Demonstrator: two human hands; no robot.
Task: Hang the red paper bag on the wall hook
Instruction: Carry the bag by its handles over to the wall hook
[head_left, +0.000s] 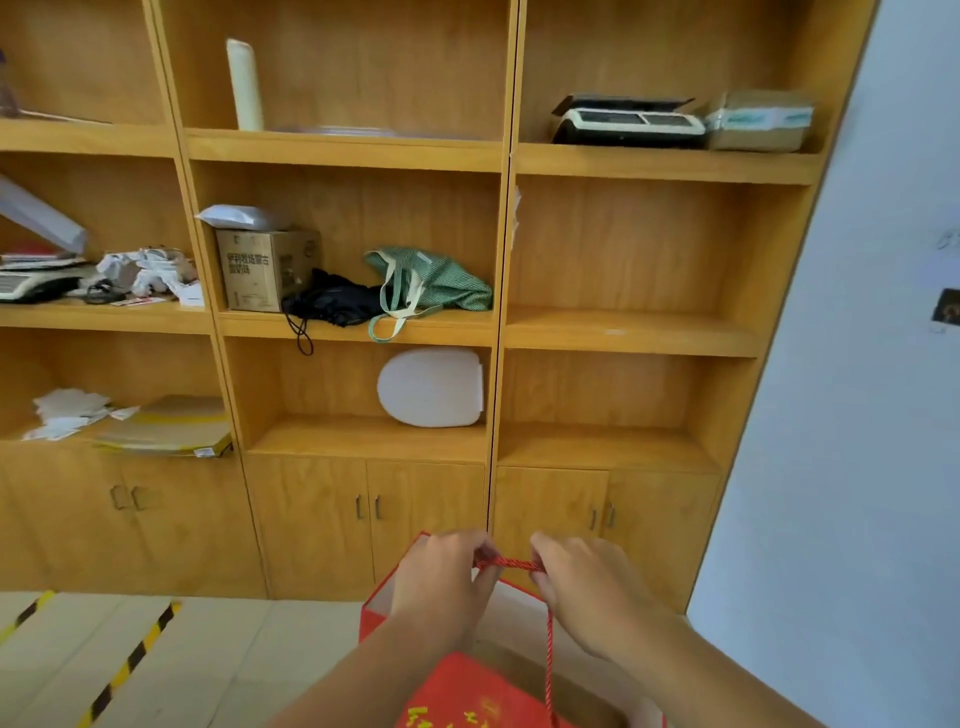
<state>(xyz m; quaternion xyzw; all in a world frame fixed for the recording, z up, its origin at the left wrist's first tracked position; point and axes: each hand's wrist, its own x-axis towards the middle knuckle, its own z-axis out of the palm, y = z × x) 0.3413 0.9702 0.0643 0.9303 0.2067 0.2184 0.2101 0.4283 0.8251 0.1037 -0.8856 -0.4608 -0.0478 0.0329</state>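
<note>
Red paper bag (467, 691) is held low in front of the wooden shelving (498, 332), mouth open. Left hand (441, 582) and right hand (587, 592) are each pinched shut on the red cord handle (509, 564), stretching it taut between them. No hook is positively identified; something small on the white wall (857, 415), right of the shelving, is unclear. Recommended: keep the loop spread wide and the bag level during the carry.

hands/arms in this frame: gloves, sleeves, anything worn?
Both bare. Left hand and right hand have no gloves, and no rings show on the visible fingers. Forearms are uncovered to the frame edge: no sleeves, watch or wristband in view.
</note>
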